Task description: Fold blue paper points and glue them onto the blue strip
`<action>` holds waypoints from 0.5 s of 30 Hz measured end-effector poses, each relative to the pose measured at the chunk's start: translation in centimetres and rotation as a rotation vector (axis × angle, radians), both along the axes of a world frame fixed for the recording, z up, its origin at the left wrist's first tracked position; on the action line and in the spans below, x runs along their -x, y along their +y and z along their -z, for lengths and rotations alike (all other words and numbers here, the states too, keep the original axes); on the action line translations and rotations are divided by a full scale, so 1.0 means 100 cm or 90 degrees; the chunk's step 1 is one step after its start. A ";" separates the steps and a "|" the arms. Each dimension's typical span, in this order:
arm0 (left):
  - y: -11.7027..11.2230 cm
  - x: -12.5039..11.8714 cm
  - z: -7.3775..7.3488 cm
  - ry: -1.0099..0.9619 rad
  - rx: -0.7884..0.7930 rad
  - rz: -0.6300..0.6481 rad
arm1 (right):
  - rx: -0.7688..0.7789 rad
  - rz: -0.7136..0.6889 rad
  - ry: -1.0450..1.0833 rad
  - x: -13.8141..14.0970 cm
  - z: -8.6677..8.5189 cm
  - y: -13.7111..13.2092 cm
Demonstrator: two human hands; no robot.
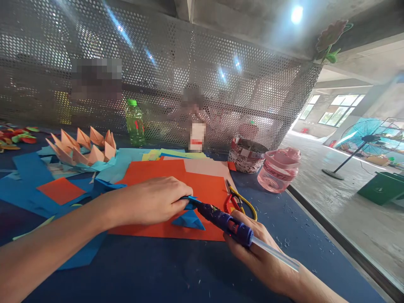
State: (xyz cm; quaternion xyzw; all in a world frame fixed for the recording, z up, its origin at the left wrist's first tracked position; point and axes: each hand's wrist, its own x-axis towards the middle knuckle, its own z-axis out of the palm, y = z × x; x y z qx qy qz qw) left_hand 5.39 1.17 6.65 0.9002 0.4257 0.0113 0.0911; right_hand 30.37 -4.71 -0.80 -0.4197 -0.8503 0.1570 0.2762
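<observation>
My right hand [254,256] wraps a purple hot glue gun [225,223], its long axis slanting up-left, nozzle at my left hand [150,201], whose fingers narrowly pinch a folded blue paper piece [190,205]. Beyond my right hand stand a pink plastic tumbler [279,170] and a paper-wrapped tub [246,156], contents unclear.
</observation>
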 end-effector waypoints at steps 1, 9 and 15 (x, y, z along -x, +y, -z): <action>0.000 0.000 -0.001 0.003 0.007 0.000 | -0.003 0.003 0.001 0.000 0.000 0.000; -0.002 0.000 -0.006 0.019 0.027 -0.009 | 0.020 -0.001 0.016 -0.001 -0.001 0.001; 0.000 0.001 -0.007 0.016 0.021 -0.012 | 0.051 0.011 0.029 -0.003 0.000 0.002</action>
